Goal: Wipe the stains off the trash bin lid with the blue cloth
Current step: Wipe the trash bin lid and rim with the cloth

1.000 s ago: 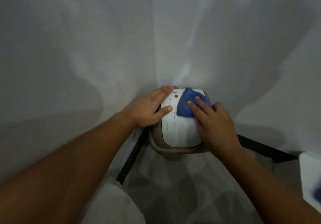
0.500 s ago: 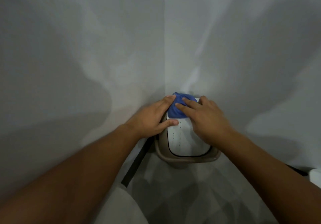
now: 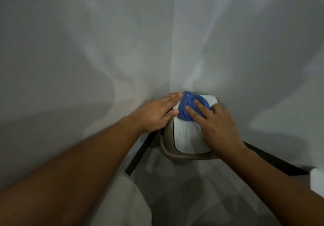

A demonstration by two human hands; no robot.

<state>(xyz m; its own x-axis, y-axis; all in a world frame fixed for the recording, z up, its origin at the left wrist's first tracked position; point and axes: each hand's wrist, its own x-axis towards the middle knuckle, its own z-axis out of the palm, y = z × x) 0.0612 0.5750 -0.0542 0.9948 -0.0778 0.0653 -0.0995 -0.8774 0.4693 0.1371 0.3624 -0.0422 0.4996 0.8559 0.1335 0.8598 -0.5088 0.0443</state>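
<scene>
A beige trash bin (image 3: 172,153) with a white lid (image 3: 188,140) stands in the corner where two white walls meet. A crumpled blue cloth (image 3: 186,105) lies on the far left part of the lid. My right hand (image 3: 216,127) presses down on the cloth with spread fingers. My left hand (image 3: 157,114) lies flat on the lid's left edge, its fingertips touching the cloth. Any stains under the cloth are hidden; thin dotted lines run down the lid's middle.
White walls close in on the left and behind the bin. A dark baseboard (image 3: 140,153) runs along both walls at floor level. A white object's corner (image 3: 317,182) shows at the right edge. Grey floor (image 3: 192,190) lies in front of the bin.
The cloth moved from the lid's far centre to its far left corner, over the brown stains, then slid back slightly toward me. My left hand stayed on the lid's left edge.
</scene>
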